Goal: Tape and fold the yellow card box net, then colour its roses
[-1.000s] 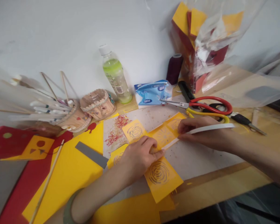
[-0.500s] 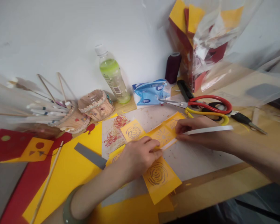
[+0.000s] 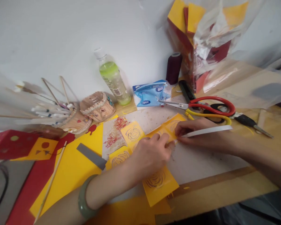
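A yellow paper piece with cut-out round patterns [image 3: 160,187] spreads in several joined panels over a pale work sheet [image 3: 189,167]. My left hand [image 3: 152,153] lies across its middle, fingers bent and pressed onto the paper's edge, covering part of the pattern. At the right end of the paper, my right hand [image 3: 195,132] pinches a narrow white strip of tape [image 3: 208,130]. The strip's free end curves back over that hand toward the wrist. Just behind the right hand lie red-and-yellow-handled scissors [image 3: 210,104], open-bladed.
Behind stand a green drink bottle [image 3: 114,82], a blue tissue pack [image 3: 152,93], a dark thread spool [image 3: 174,68] and two wooden pots, one [image 3: 98,107] beside the pen holder [image 3: 76,120]. Left are yellow sheets [image 3: 67,175], a grey strip [image 3: 91,156] and a thin stick [image 3: 50,182].
My left hand has slid right along the paper's edge, closer to my right hand, and now covers the white strip there. My right hand keeps its pinch, nearly in place.
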`<move>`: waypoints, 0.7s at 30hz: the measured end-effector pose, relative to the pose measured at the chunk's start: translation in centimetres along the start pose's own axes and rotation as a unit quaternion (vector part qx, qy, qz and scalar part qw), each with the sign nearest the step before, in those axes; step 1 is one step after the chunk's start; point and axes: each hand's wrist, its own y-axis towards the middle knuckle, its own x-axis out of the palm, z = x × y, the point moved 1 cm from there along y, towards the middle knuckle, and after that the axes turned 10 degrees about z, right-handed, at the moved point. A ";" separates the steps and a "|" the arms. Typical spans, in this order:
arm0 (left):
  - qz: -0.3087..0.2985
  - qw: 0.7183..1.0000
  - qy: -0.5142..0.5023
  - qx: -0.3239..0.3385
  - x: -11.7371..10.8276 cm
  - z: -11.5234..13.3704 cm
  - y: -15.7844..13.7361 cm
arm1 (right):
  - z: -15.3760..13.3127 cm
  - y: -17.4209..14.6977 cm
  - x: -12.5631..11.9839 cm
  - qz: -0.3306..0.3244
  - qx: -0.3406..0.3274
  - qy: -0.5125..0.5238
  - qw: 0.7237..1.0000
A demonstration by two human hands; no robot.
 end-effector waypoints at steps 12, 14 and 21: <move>-0.033 0.999 -0.012 -0.028 0.4 0.0 0.8 | 1.3 -1.7 0.2 0.043 -0.203 0.036 0.978; -0.051 0.998 -0.011 -0.027 0.2 0.0 0.9 | 1.8 -1.9 0.3 0.054 -0.241 0.035 0.968; -0.092 0.995 -0.022 -0.030 -0.2 0.0 1.0 | 2.0 -2.5 0.7 0.096 -0.328 -0.021 0.940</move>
